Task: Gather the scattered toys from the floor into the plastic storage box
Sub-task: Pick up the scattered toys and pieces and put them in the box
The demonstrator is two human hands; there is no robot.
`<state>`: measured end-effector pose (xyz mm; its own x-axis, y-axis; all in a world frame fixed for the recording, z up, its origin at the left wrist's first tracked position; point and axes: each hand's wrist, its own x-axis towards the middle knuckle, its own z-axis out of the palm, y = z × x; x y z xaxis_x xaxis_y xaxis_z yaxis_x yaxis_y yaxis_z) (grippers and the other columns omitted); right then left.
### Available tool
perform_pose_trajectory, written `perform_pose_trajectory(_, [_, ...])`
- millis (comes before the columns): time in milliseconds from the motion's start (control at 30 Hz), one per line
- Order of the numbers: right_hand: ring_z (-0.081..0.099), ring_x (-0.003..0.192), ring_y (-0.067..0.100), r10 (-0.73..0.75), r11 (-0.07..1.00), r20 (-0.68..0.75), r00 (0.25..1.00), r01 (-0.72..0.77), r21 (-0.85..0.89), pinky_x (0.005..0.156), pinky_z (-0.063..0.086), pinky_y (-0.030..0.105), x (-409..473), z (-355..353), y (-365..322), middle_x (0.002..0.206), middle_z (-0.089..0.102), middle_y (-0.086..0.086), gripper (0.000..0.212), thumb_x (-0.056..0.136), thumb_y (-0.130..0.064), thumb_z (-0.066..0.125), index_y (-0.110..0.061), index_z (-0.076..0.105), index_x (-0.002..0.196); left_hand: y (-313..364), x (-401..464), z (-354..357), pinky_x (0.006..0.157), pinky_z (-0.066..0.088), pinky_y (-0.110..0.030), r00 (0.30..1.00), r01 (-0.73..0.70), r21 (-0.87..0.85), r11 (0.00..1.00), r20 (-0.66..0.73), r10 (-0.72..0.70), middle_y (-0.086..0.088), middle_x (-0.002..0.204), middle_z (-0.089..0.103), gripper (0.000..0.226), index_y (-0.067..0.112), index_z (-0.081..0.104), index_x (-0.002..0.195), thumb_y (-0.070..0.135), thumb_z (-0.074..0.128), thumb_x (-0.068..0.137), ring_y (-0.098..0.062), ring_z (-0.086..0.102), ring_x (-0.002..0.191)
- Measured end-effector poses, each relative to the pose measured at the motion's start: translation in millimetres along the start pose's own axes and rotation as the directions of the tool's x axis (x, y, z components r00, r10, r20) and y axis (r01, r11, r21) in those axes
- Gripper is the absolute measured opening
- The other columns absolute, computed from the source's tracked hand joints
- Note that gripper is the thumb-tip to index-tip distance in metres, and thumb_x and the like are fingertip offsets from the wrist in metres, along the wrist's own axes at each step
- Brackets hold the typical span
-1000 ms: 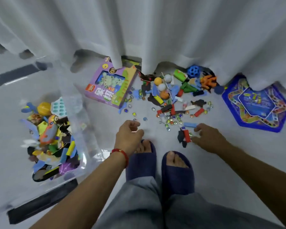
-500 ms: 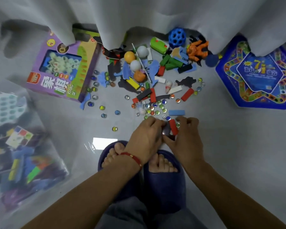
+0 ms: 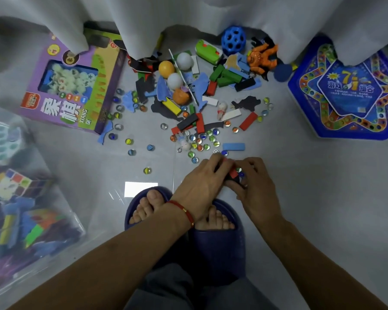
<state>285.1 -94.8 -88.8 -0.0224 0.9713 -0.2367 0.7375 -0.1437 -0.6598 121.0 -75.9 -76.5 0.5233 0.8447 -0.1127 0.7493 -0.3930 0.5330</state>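
The box (image 3: 20, 209) on the left already has lots of toys in it. Both hands, the left hand (image 3: 202, 186) and the right hand (image 3: 255, 189), have their fingers curled around a few small blocks (image 3: 233, 174) near the feet. Many marbles (image 3: 202, 142), balls (image 3: 174, 72) and blocks are still on the floor (image 3: 300, 198), so I think about half is left.

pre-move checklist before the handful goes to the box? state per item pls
1. Both hands on the load: left hand and right hand are cupped together around a red block and small pieces. ok.
2. Grip secure: fingers hide most of the load. cannot tell.
3. Marbles in the cluster: a blue marble shows between the fingers and could roll out. not ok.
4. Plastic storage box location: at the person's left, open, already holding toys. ok.
5. Room in the box: that corner is blurred. cannot tell.
6. Floor cleared: loose marbles, balls and blocks remain ahead. not ok.
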Motion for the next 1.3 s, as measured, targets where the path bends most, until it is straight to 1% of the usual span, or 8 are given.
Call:
perform_pose_trajectory(233, [0.052, 0.082, 0.005, -0.139, 0.984, 0.086, 0.987, 0.147, -0.098, 0.069, 0.039, 0.010, 3, -18, 13, 0.109, 0.054, -0.001, 0.033, 0.082, -0.023, 0.079, -0.012, 0.066, 0.111, -2, 5, 0, 0.065, 0.055, -0.032, 0.997, -0.064, 0.175, 0.983, 0.042, 0.057, -0.007, 0.122, 0.052, 0.068, 0.017, 0.052, 0.129, 0.018, 0.083, 0.068, -0.020, 0.055, 0.091])
perform_pose_trajectory(467, [0.058, 0.072, 0.018, -0.177, 0.934, 0.082, 0.981, 0.194, -0.301, 0.062, 0.045, 0.025, -10, -23, 17, 0.107, 0.055, 0.009, 0.020, 0.090, -0.016, 0.070, -0.007, 0.066, 0.108, 0, 12, -4, 0.055, 0.049, -0.032, 0.994, -0.096, 0.250, 0.963, -0.026, 0.106, -0.007, 0.099, 0.063, 0.045, 0.012, 0.062, 0.111, 0.013, 0.081, 0.070, -0.022, 0.057, 0.081])
perform_pose_trajectory(667, [0.045, 0.071, 0.002, 0.113, 0.961, 0.029, 0.993, -0.102, -0.257, 0.066, 0.034, 0.020, -13, -8, 15, 0.089, 0.043, -0.022, 0.026, 0.103, -0.039, 0.037, -0.022, 0.050, 0.119, 5, 12, -9, 0.061, 0.050, -0.037, 0.992, -0.127, 0.232, 0.964, 0.018, 0.126, -0.014, 0.105, 0.062, 0.033, 0.005, 0.058, 0.117, 0.015, 0.044, 0.088, -0.029, 0.058, 0.086])
perform_pose_trajectory(833, [0.057, 0.074, 0.018, -0.074, 0.936, -0.041, 0.996, 0.055, -0.348, 0.063, 0.051, 0.029, -17, -16, 16, 0.105, 0.057, 0.006, 0.021, 0.091, -0.002, 0.064, -0.001, 0.061, 0.112, 9, 8, -3, 0.058, 0.052, -0.036, 0.988, -0.155, 0.291, 0.944, 0.062, 0.143, -0.014, 0.099, 0.063, 0.043, 0.004, 0.060, 0.112, 0.011, 0.076, 0.073, -0.028, 0.060, 0.082])
perform_pose_trajectory(967, [0.062, 0.071, 0.018, 0.230, 0.972, -0.126, 0.965, -0.223, 0.068, 0.063, 0.054, 0.026, -21, -23, 6, 0.096, 0.065, 0.004, 0.015, 0.093, -0.006, 0.060, -0.010, 0.065, 0.107, 11, 11, 0, 0.060, 0.055, -0.038, 0.991, -0.104, 0.318, 0.942, 0.115, 0.070, -0.018, 0.102, 0.062, 0.041, 0.001, 0.061, 0.113, 0.012, 0.077, 0.077, -0.030, 0.061, 0.084])
perform_pose_trajectory(1033, [0.060, 0.062, 0.016, 0.462, 0.751, -0.027, 0.887, -0.375, 0.543, 0.053, 0.051, 0.020, -17, -36, -3, 0.082, 0.067, 0.005, 0.016, 0.094, -0.004, 0.056, -0.008, 0.067, 0.104, 11, 13, -4, 0.060, 0.056, -0.035, 0.993, -0.078, 0.321, 0.944, 0.113, 0.044, -0.019, 0.105, 0.060, 0.040, -0.001, 0.059, 0.116, 0.007, 0.074, 0.079, -0.029, 0.061, 0.084])
perform_pose_trajectory(1167, [0.044, 0.043, 0.005, 0.378, -0.291, 0.380, 0.844, -0.281, 0.915, 0.034, 0.035, 0.012, -22, -77, -16, 0.083, 0.060, 0.004, 0.011, 0.087, -0.011, 0.052, -0.010, 0.062, 0.093, 12, 19, -19, 0.089, 0.045, -0.030, 0.980, 0.150, 0.057, 0.987, 0.120, -0.156, -0.013, 0.129, 0.049, 0.045, 0.006, 0.043, 0.138, 0.003, 0.052, 0.094, -0.026, 0.055, 0.109])
perform_pose_trajectory(1300, [0.035, 0.037, 0.009, -0.004, -0.529, 0.462, 0.887, -0.394, 0.752, 0.032, 0.031, 0.019, -25, -82, -6, 0.084, 0.058, 0.002, 0.016, 0.091, -0.015, 0.044, -0.011, 0.059, 0.092, 24, 14, -34, 0.082, 0.050, -0.030, 0.800, 0.561, -0.587, 0.584, 0.203, -0.565, -0.006, 0.106, 0.064, 0.024, 0.017, 0.060, 0.121, 0.019, 0.049, 0.100, -0.020, 0.060, 0.091])
